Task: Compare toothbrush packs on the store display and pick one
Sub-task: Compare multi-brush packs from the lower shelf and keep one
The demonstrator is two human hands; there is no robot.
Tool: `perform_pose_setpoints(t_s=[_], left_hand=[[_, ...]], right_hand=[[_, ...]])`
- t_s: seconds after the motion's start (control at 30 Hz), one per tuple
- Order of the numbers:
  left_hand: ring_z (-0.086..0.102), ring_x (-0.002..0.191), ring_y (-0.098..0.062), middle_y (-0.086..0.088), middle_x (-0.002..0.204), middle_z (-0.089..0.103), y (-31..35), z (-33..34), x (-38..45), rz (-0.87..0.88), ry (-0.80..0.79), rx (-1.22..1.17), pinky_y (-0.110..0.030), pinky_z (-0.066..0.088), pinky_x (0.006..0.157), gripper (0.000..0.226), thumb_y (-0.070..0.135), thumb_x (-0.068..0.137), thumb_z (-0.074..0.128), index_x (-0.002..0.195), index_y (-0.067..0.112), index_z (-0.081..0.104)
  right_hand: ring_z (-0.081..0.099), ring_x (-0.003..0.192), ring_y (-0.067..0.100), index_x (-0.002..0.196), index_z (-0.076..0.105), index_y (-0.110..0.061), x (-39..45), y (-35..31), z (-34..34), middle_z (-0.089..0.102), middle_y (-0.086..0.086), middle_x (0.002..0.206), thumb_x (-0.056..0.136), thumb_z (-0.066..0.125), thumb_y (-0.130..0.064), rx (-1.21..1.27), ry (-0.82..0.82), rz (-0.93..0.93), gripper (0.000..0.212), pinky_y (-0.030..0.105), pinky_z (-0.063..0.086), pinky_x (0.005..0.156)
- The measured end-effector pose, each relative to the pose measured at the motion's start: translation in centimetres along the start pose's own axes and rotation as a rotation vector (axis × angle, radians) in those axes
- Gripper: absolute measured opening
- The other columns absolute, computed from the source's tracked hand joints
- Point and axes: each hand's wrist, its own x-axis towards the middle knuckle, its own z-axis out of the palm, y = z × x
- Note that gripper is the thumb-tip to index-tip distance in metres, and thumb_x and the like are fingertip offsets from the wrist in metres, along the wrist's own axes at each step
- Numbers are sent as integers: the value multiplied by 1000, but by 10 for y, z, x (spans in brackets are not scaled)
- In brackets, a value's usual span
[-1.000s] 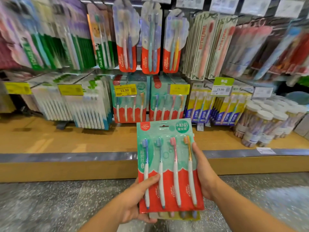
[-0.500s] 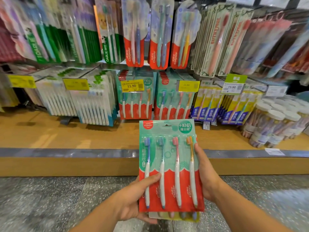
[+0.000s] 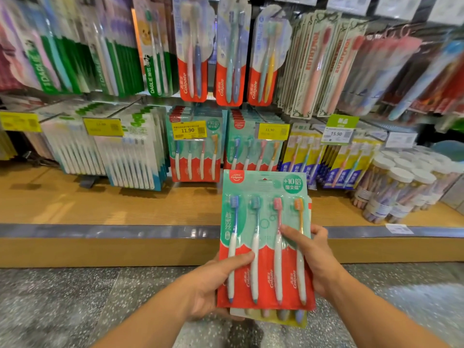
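Two packs are off the display and in my hands, one stacked behind the other, so the picking-up part of the comparison looks well under way. The front one, a four-brush Colgate pack (image 3: 263, 237), is held upright in front of the wooden shelf (image 3: 100, 207), below the hanging rows. Behind it a second pack (image 3: 271, 316) shows only as a yellowish strip along the bottom edge and a sliver at the right side; I cannot read its label.

My left hand (image 3: 211, 285) grips the lower left corner, thumb curled over the front across the first brush handle, the other fingers hidden behind. My right hand (image 3: 313, 257) pinches the right edge, thumb lying across the front near the pink and orange brushes, fingers wrapped behind. Both grips are closed on the stack.

I judge the choice itself is not yet made: both packs are in hand, and matching packs hang on the pegs under the 11.90 tag (image 3: 188, 130). What is left is to settle on one and return the other.

Compared with half a second ago, my right thumb has come round onto the front face, where before that hand only cradled the edge. The pack sits a little higher against the shelf, and the view has closed in on the display.
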Motion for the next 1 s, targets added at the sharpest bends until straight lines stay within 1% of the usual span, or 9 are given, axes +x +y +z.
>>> perform_pose_setpoints(t_s=[0.13,0.2,0.3,0.37,0.43,0.63,0.73,0.9,1.0], left_hand=[[76,107,-28,-10,116,79,11,18,-7,35,2,4,-46,60,89,83,85,75,52,132,27,65],[76,108,-27,-11,115,79,13,23,-8,50,21,30,-46,57,96,96,95,76,25,119,27,77],[75,108,-30,-14,114,79,11,28,-4,82,101,-15,-54,51,106,103,98,72,13,106,30,83],[75,109,-33,-16,115,78,9,26,1,113,149,-90,-58,47,110,97,96,76,16,106,31,82],[74,111,-34,-15,117,77,9,27,2,157,142,-136,-59,47,110,87,91,84,25,108,30,81],[79,92,-29,-16,110,79,15,43,-7,272,62,-229,-44,60,86,59,67,90,52,95,19,86],[78,96,-29,-16,112,79,14,46,-8,287,68,-229,-43,59,85,62,70,88,52,101,19,84],[77,101,-34,-19,112,78,9,42,-6,210,66,-177,-52,58,95,65,68,88,61,113,10,77],[78,78,-33,-20,91,79,1,34,2,170,55,-145,-41,63,66,34,35,87,69,99,4,71]], right_hand=[[74,62,34,127,33,-26,1,-2,-13,71,24,99,81,83,-25,86,62,7,68,46,63,56],[74,59,32,126,32,-26,2,-3,-17,69,22,98,82,83,-26,106,78,-5,67,44,62,53],[73,57,30,120,35,-24,2,-6,-20,74,19,83,83,83,-26,117,74,-20,62,42,61,50],[74,58,31,114,38,-22,4,-9,-22,76,14,71,80,84,-25,122,52,-31,57,44,62,53],[74,63,34,110,43,-19,4,-10,-23,77,17,77,75,87,-24,133,44,-48,57,47,63,58],[74,81,42,107,59,-7,0,-12,-25,76,28,99,61,92,-22,186,85,-92,58,64,61,78],[72,94,49,112,67,-2,0,-13,-27,77,28,100,64,91,-22,180,91,-64,57,72,56,86],[73,97,49,116,70,0,3,-12,-30,76,29,99,67,90,-22,190,90,-4,57,69,56,89],[75,92,45,116,70,0,7,-10,-28,77,28,101,66,90,-22,214,96,21,58,65,59,87]])
